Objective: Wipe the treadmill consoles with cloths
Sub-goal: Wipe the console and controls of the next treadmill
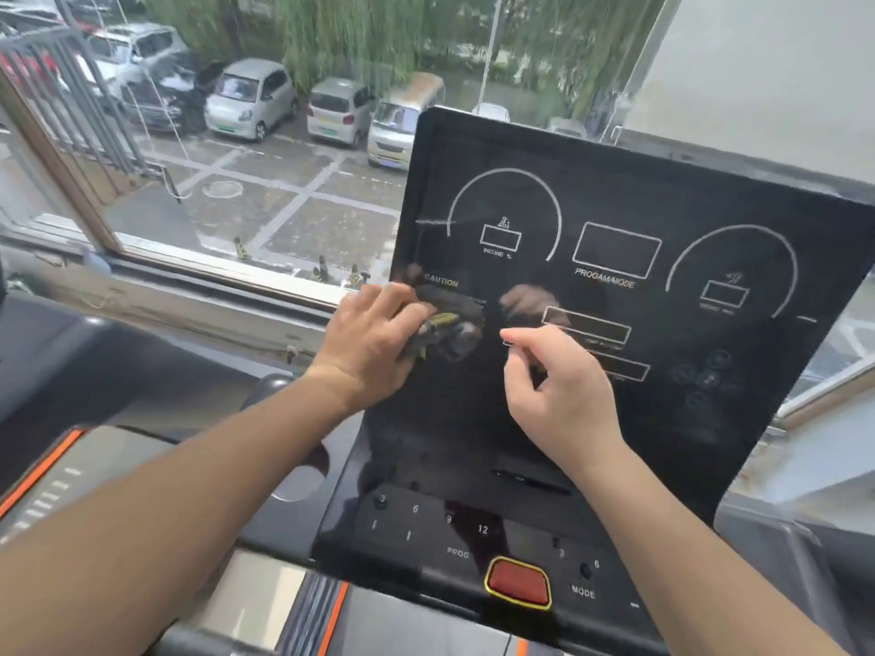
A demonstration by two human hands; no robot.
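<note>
A: At the console (615, 191), lower left. Where is the cloth?

B: Cloth (440, 324) is dark with a yellowish edge, bunched, pressed on the black panel just below the "CAUTION" print. Left hand (374, 343) lies over it; grip clenched round the cloth, fingers curled on top.

A: Right hand?

B: Right hand (563, 395) is in front of the panel's middle, just right of the cloth and apart from it. Grip clenched on nothing I can see: fingers curled, index tip and thumb close together. Whether the index touches the panel, cannot tell.

A: Panel surface?

B: Glossy, tilted back; both hands are reflected in it. Two arc dials, "INCLINE %" under the left one, a "PROGAM/MODE" box between them. A pale streak runs at the left edge beside the left arc.

A: Lower section?

B: Red button (518, 582) with a yellow rim near the bottom edge, "MODE" printed just right of it.

A: Surroundings?

B: Window (236, 191) behind the console; parked cars (251, 99) outside below.
</note>
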